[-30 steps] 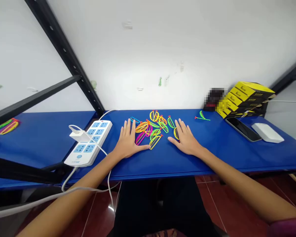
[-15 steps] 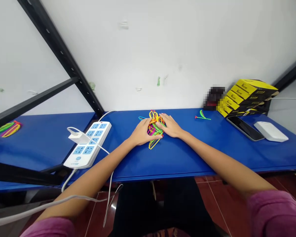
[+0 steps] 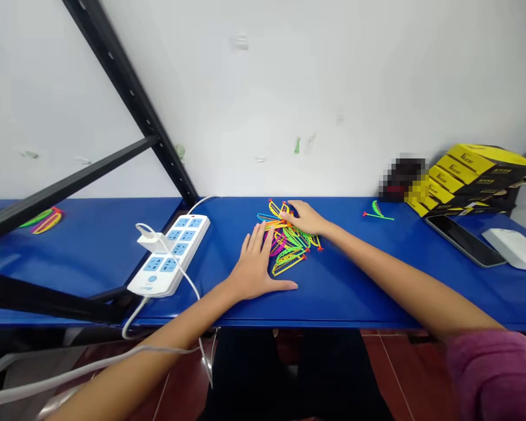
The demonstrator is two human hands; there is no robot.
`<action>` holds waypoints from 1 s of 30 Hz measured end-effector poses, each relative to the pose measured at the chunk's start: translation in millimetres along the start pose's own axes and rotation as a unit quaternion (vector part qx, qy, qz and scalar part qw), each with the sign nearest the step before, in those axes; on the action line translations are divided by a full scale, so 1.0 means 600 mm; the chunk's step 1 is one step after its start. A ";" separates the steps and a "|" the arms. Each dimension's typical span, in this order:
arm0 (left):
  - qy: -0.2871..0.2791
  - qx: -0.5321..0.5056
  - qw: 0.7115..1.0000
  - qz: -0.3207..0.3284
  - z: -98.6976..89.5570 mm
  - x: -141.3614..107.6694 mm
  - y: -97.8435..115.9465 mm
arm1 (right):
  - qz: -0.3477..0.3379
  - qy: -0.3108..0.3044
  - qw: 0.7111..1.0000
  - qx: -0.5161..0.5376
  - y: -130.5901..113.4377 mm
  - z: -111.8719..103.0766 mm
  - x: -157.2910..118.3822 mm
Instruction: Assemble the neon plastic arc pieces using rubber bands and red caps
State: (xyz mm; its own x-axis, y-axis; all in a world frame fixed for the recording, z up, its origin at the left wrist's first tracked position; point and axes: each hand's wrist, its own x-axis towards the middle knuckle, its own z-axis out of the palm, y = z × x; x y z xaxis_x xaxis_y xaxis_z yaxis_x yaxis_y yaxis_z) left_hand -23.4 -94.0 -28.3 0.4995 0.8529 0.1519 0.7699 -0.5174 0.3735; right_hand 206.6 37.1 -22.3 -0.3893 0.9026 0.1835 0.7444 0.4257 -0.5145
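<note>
A loose pile of neon plastic leaf-shaped frames [image 3: 291, 248] in yellow, green, pink and orange lies on the blue shelf top [image 3: 333, 298]. My right hand [image 3: 302, 217] rests across the pile's far end, and nothing is clearly lifted. My left hand [image 3: 256, 263] lies flat on the blue surface with its fingers spread, its fingertips right beside the pile's left edge. Its thumb points towards the pile's near end.
A white power strip [image 3: 169, 254] with a plugged-in charger and cords lies left of my left hand. A black steel rack strut [image 3: 131, 99] rises behind it. To the right are a green-and-red piece [image 3: 378, 211], yellow boxes [image 3: 473, 181], a phone [image 3: 462, 240] and a white box [image 3: 512, 248].
My hands have come apart from the bunched frames, which now lie spread lower on the surface. My left hand has moved to the near left of the pile, and my right hand lies on its far end.
</note>
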 end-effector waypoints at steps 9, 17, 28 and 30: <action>-0.013 -0.014 0.999 -0.041 -0.020 0.054 -0.071 | -0.158 -0.125 0.974 0.104 -0.037 -0.011 0.014; -0.007 -0.029 0.999 0.010 -0.030 0.091 -0.078 | -0.137 -0.068 0.984 0.088 -0.018 -0.049 -0.047; -0.052 -0.010 0.998 -0.020 -0.034 0.093 -0.093 | 0.031 -0.049 0.998 0.014 0.008 -0.012 -0.157; -0.035 -0.048 0.998 0.011 -0.023 0.098 -0.082 | -0.006 -0.047 0.999 0.023 -0.001 0.003 -0.156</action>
State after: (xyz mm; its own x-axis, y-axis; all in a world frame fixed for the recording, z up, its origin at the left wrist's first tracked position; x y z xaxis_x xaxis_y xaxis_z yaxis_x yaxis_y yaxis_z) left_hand -37.2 -17.3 -25.2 0.5452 0.8326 0.0978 0.7188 -0.5244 0.4564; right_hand 242.0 -48.0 -40.7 -0.4495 0.8864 0.1110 0.7146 0.4313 -0.5507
